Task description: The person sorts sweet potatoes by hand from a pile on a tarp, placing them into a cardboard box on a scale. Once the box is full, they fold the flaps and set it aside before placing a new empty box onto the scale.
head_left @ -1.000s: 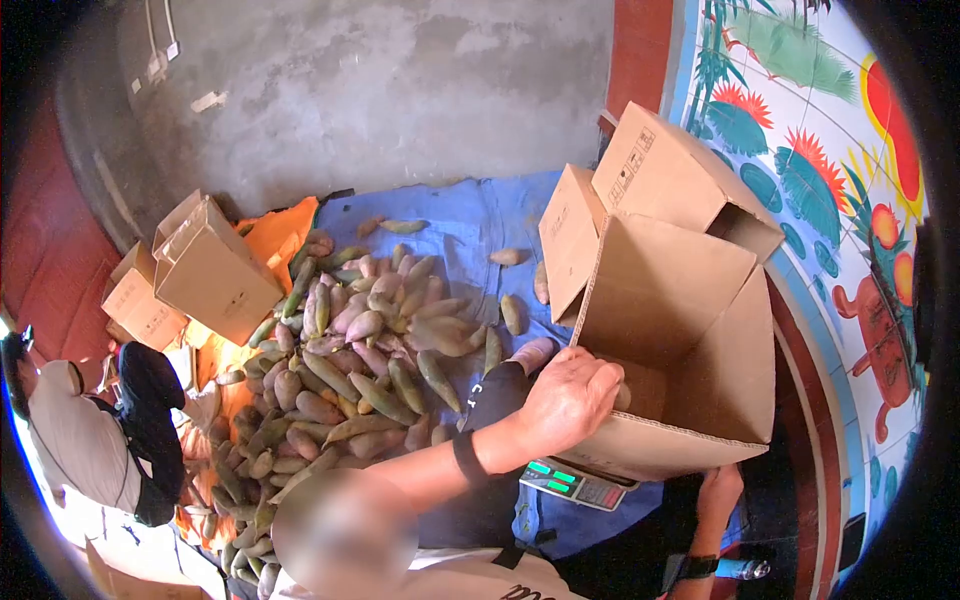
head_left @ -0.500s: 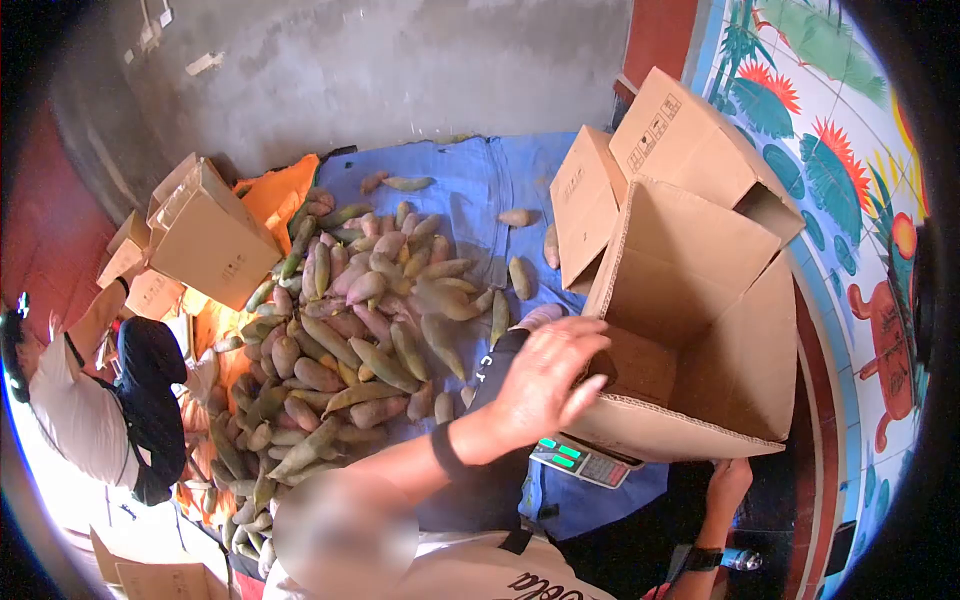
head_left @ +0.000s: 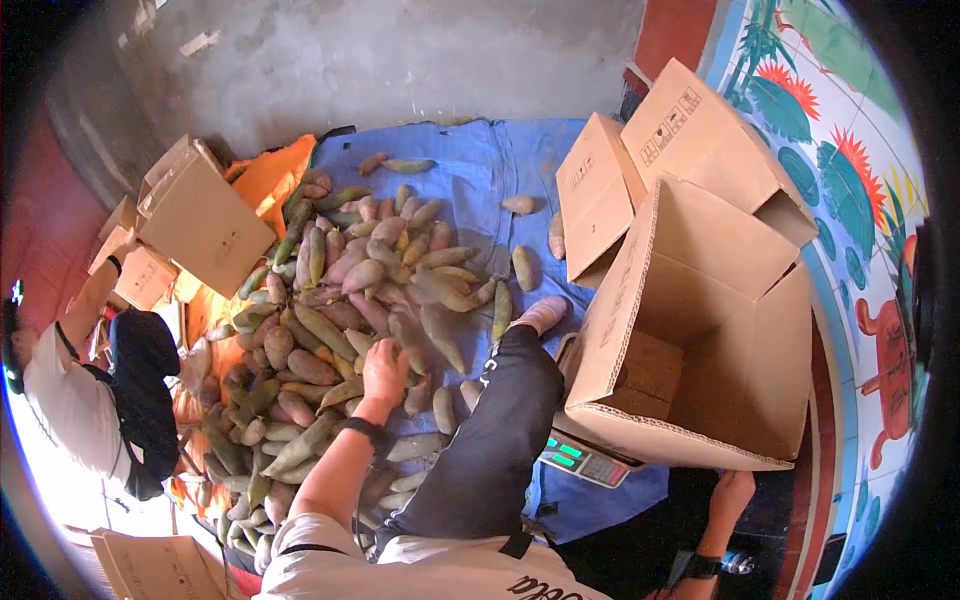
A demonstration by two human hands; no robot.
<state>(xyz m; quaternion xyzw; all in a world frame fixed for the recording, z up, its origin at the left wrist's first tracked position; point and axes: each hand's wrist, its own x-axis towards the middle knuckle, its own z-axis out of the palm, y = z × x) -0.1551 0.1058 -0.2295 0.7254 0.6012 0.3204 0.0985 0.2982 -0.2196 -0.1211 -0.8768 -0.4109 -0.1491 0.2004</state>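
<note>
My left hand [head_left: 385, 373] is down on a heap of long, tapered, green and pinkish produce [head_left: 325, 330], its fingers bunched. What lies under those fingers, if anything, is hidden. A large open cardboard box [head_left: 720, 310] stands at my right, over a digital scale [head_left: 585, 460] with a lit green display. Inside the box, a brown block-like shape [head_left: 650, 370] sits near the bottom. My right hand [head_left: 733, 490] is at the box's lower near edge, gripping it from below, with the fingertips partly hidden.
Two more cartons [head_left: 690, 140] stand behind the box, beside a painted tile wall [head_left: 850, 190]. Blue cloth [head_left: 460, 170] lies under the heap. My leg [head_left: 490, 430] stretches between heap and scale. At left, another person [head_left: 80, 400] bends near cartons [head_left: 205, 225].
My left hand has left the near rim of the big box and moved left onto the heap. My right hand stays at the box's lower edge.
</note>
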